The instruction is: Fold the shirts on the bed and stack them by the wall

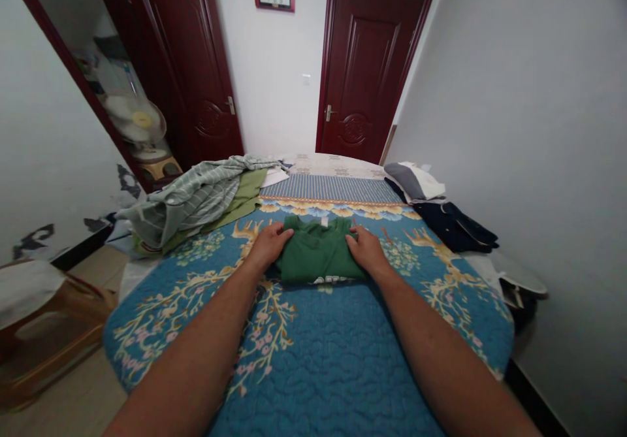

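A green shirt, folded into a compact rectangle, lies on a blue quilted cover with its neckline and a pale label at the far edge. White lettering shows along the near fold. At the shirt's left edge, my left hand is closed, its thumb on top of the fabric and its other fingers partly hidden. Opposite it, my right hand grips the right edge in the same way, thumb on the cloth.
A loose heap with a grey checked garment and an olive-green cloth covers the left edge. Folded grey-and-white clothes and a dark navy garment lie at the right edge, near the wall. A brown stool stands left.
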